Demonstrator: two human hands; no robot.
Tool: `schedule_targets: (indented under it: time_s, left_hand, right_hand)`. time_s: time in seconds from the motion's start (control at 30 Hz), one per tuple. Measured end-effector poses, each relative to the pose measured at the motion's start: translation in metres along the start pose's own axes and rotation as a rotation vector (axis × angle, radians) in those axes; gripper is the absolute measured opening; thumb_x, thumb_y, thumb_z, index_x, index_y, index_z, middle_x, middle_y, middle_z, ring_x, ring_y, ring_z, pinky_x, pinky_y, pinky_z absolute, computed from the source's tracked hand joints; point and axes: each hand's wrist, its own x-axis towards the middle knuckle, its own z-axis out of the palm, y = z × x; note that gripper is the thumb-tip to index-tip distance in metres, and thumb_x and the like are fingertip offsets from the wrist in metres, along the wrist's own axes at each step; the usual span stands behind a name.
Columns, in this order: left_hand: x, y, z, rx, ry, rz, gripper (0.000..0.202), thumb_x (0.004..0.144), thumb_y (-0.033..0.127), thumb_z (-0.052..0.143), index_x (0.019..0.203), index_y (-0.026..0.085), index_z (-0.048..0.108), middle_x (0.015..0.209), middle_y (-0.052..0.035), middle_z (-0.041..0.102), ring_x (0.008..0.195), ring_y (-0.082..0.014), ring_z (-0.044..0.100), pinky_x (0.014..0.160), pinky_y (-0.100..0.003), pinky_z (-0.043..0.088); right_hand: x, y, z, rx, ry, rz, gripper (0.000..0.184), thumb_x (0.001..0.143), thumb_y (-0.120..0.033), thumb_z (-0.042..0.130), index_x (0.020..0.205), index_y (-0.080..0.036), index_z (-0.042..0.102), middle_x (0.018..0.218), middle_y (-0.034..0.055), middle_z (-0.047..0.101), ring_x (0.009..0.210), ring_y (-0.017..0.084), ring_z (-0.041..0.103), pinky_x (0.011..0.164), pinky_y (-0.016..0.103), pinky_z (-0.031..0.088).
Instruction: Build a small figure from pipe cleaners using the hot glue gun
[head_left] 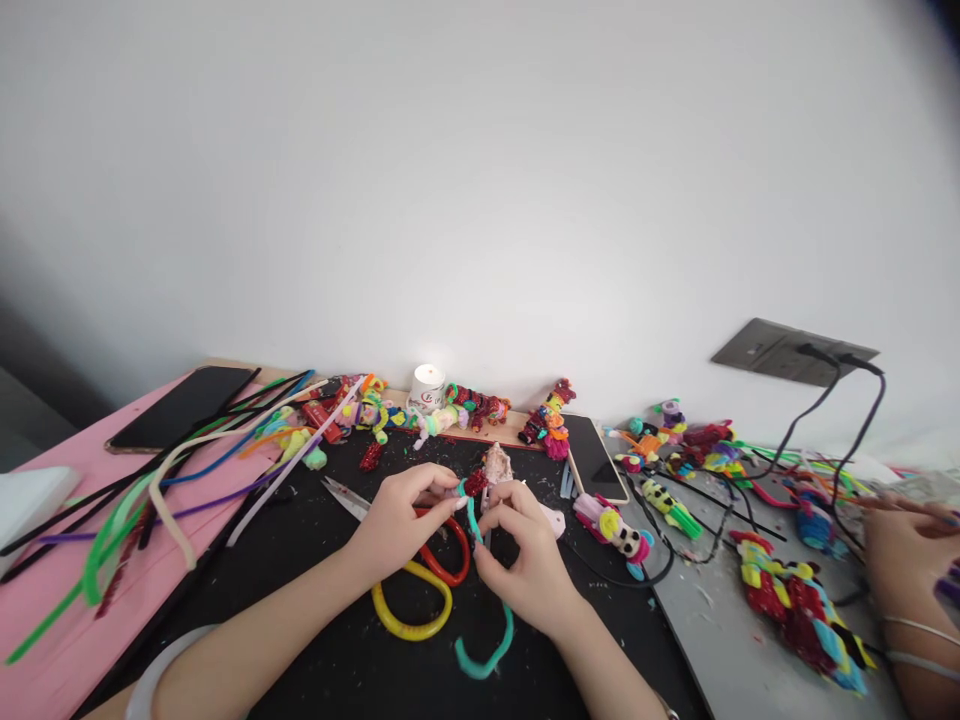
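My left hand [401, 515] pinches a small red and teal fuzzy piece [475, 483] between thumb and fingertips. In my right hand [529, 550], the thumb and fingers are closed on a teal pipe cleaner [487, 665]. Its upper part runs up to the red piece, and its curled tail hangs below over the black mat. Beneath my hands lie scissors [412, 630] with yellow and red handles, blades pointing to the upper left. Just behind the hands is a pale, stained pink object [496, 464], partly hidden by my right hand.
Loose pipe cleaners [176, 490] and a dark phone [180, 408] lie on a pink board [45, 620] at left. Along the wall stand a paper cup [427, 388] and several pipe-cleaner figures [480, 405]. At right are a white-framed phone [596, 458], cables, more figures [802, 610] and another person's hand [907, 550].
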Motion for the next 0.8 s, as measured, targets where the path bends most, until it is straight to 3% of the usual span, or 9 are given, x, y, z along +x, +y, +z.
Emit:
schedule_targets:
  time_s: [0.13, 0.37, 0.6, 0.8]
  left_hand:
    - [0.002, -0.002, -0.002, -0.105, -0.032, -0.084, 0.013, 0.074, 0.027, 0.069, 0.082, 0.018, 0.064, 0.076, -0.0032, 0.066, 0.070, -0.0171, 0.063, 0.066, -0.027, 0.051]
    - [0.007, -0.003, -0.004, -0.352, -0.140, -0.190, 0.019, 0.074, 0.029, 0.070, 0.079, 0.016, 0.057, 0.068, 0.0002, 0.065, 0.062, -0.0128, 0.062, 0.063, -0.026, 0.052]
    - [0.004, -0.002, -0.006, -0.463, -0.268, -0.326, 0.023, 0.078, 0.032, 0.068, 0.083, 0.017, 0.051, 0.072, -0.0004, 0.067, 0.069, -0.0153, 0.067, 0.064, -0.028, 0.054]
    - [0.006, -0.001, -0.006, -0.539, -0.260, -0.379, 0.024, 0.076, 0.031, 0.070, 0.081, 0.016, 0.051, 0.072, -0.0005, 0.068, 0.068, -0.0125, 0.066, 0.069, -0.027, 0.054]
  right_hand:
    - [0.002, 0.003, -0.002, 0.025, 0.021, 0.003, 0.013, 0.075, -0.007, 0.051, 0.073, -0.020, 0.053, 0.086, 0.0035, 0.053, 0.083, 0.018, 0.053, 0.075, 0.029, 0.044]
    - [0.002, 0.016, -0.003, 0.001, 0.073, 0.090, 0.012, 0.085, -0.016, 0.053, 0.078, -0.021, 0.062, 0.075, 0.0019, 0.063, 0.069, 0.017, 0.057, 0.063, 0.027, 0.043]
    - [0.001, 0.020, -0.003, 0.062, 0.125, 0.124, 0.011, 0.082, -0.016, 0.058, 0.081, -0.021, 0.068, 0.077, 0.0024, 0.070, 0.070, 0.018, 0.064, 0.064, 0.026, 0.047]
    - [0.000, 0.021, -0.002, 0.189, 0.117, 0.182, 0.007, 0.078, -0.019, 0.063, 0.076, -0.020, 0.069, 0.068, 0.0008, 0.065, 0.060, 0.015, 0.056, 0.057, 0.023, 0.043]
